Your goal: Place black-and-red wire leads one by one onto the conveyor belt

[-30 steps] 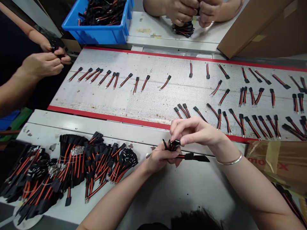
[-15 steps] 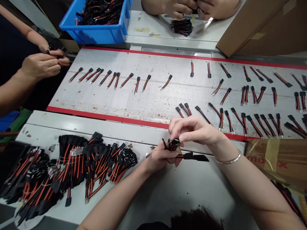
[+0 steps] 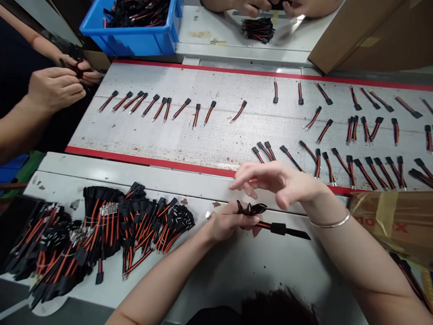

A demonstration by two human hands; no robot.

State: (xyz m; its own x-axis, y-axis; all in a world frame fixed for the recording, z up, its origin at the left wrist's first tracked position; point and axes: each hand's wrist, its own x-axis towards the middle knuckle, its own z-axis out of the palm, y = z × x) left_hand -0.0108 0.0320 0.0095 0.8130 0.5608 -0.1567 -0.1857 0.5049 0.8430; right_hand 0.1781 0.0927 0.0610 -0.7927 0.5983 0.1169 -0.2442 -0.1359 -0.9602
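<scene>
Red-and-black wire lead (image 3: 267, 225) pinched in the left hand (image 3: 228, 222), fingers curled closed around it, its black terminal ends (image 3: 252, 208) poking up past the fingertips and its black sleeved end running out to the right, over the white workbench (image 3: 135, 178). Right hand (image 3: 279, 180) just above, open, fingers loosely spread and curved, not touching the lead; silver bangle (image 3: 329, 222) on that wrist. Beside the left hand, a heap of bundled wire harnesses (image 3: 104, 221) across the bench. Ahead, a perforated metal conveyor belt (image 3: 216, 135) with red edges, rows of loose wire leads (image 3: 182, 108) lying on it. Far left, a co-worker's hands (image 3: 54, 88) closed around a dark bundle. Far side, another co-worker's hands (image 3: 250, 6) above a small wire bundle (image 3: 257, 30), near a blue plastic crate (image 3: 128, 45) full of leads. Cardboard box (image 3: 358, 36) at top right; taped carton (image 3: 389, 216) just beyond the right forearm.
</scene>
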